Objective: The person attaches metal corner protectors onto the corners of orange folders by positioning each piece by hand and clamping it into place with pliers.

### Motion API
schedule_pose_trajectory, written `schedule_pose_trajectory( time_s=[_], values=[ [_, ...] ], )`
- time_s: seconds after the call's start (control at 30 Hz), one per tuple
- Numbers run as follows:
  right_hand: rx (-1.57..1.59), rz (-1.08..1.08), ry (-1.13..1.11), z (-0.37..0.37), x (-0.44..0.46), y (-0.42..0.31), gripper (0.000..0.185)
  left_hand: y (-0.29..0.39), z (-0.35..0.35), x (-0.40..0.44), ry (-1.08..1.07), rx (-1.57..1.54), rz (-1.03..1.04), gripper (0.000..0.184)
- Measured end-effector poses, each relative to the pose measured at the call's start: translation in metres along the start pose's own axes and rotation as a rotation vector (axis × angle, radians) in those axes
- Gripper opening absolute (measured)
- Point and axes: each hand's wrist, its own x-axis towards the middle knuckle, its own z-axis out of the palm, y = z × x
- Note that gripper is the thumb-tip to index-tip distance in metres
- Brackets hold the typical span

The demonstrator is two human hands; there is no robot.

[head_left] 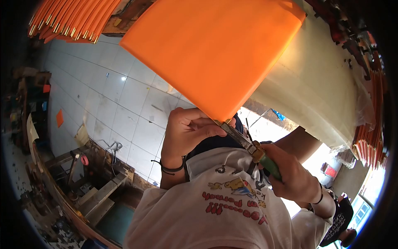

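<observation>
A large orange folder or cover stretches away from my body, one corner pointing toward me. At that corner a small brass-coloured metal corner piece shows. My left hand pinches the folder near this corner, thumb and fingers pressed together. Wrapped around the green handle of a pair of pliers is my right hand. The pliers' jaws reach the metal corner piece and touch it; how tightly they close on it I cannot tell.
A stack of orange covers with metal corners lies at upper left, another stack at far right. A pale plastic-covered surface stands right of the folder. Wooden framework is at lower left. White tiles cover the floor.
</observation>
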Motion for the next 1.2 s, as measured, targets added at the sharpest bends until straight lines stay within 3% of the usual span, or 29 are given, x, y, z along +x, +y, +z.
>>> schedule_pose_trajectory(
  time_s=[0.2,0.4,0.7,0.9,1.0,1.2],
  values=[
    [0.059,0.122,0.2,0.008,0.006,-0.004,0.044,0.0,0.001,-0.001,0.022,0.011,-0.027,0.029],
    [0.05,0.152,0.107,0.007,0.019,0.008,0.031,0.003,-0.001,0.0,0.009,0.062,-0.024,0.028],
    [0.039,0.152,0.031,0.006,0.022,0.018,0.034,0.004,0.002,0.002,0.015,0.1,0.023,0.025],
    [0.27,0.097,0.293,0.012,0.006,0.017,0.03,0.001,0.005,-0.003,0.08,0.029,0.021,0.028],
    [0.033,0.163,-0.035,-0.005,0.01,0.001,0.035,0.006,0.011,-0.004,0.1,0.053,0.026,0.029],
    [0.203,0.07,-0.013,-0.001,0.009,0.005,0.048,0.01,0.019,-0.006,0.149,0.061,0.008,0.028]
  ],
)
